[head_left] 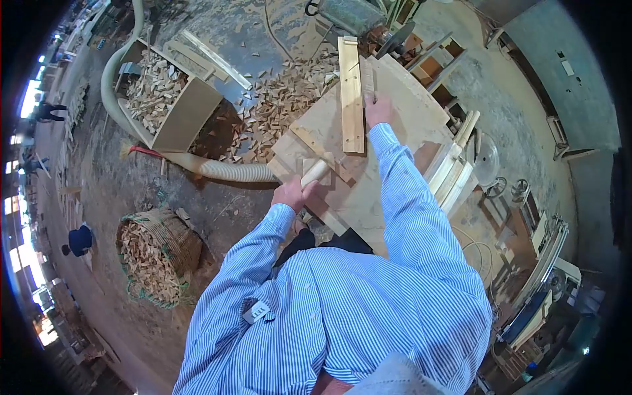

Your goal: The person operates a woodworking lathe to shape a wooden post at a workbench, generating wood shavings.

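My left hand point(291, 193) is closed around the end of a short, pale wooden piece point(316, 172) near the front left of the worktable point(411, 105). Farther up the table, my right hand point(378, 110) grips the near end of a narrow wooden strip point(367, 78). Just left of that strip lies a long wooden bar point(351, 99), with dark holes along it. A thinner wooden batten point(316, 145) runs slantwise across the table close to my left hand. My right fingertips are partly hidden.
A round saw blade point(396, 39) and motor point(349, 14) stand at the table's far end. Offcuts point(283, 95) cover the floor to the left. A wooden box point(187, 115), a ribbed hose point(224, 170) and a full basket point(161, 253) are there too. Long boards point(454, 168) lie right.
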Tool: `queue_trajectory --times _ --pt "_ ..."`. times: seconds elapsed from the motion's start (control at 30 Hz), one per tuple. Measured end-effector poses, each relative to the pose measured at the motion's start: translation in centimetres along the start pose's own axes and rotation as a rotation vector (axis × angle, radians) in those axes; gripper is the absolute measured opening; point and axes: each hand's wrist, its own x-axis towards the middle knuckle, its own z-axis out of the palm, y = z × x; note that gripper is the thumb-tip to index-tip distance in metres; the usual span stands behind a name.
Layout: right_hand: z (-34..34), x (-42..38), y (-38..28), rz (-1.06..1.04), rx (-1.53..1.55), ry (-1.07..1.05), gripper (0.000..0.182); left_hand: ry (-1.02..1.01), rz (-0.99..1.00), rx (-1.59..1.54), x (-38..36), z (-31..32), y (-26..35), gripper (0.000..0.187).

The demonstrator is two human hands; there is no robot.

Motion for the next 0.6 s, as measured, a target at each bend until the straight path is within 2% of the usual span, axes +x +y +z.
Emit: queue_trajectory --times 0.13,0.2,0.3,0.6 --pt "0.7 0.9 -0.6 -0.047 0.002 0.021 0.045 0.006 0.035 0.033 -1.0 -0.5 -0.5 0.067" --pt "-0.4 1.7 -2.0 0.037 0.059 -0.146 0.039 0.005 0.043 0.041 -1.2 -0.3 -0.9 0.066" --pt "-2.0 2.0 -3.7 0.053 0.079 -0.197 0.038 0.003 0.047 0.041 -1.2 -0.5 -0.8 0.064" --pt "-0.3 5.1 -1.6 0.019 0.064 -0.106 0.039 -0.040 0.034 0.045 0.9 -0.4 1.0 0.064"
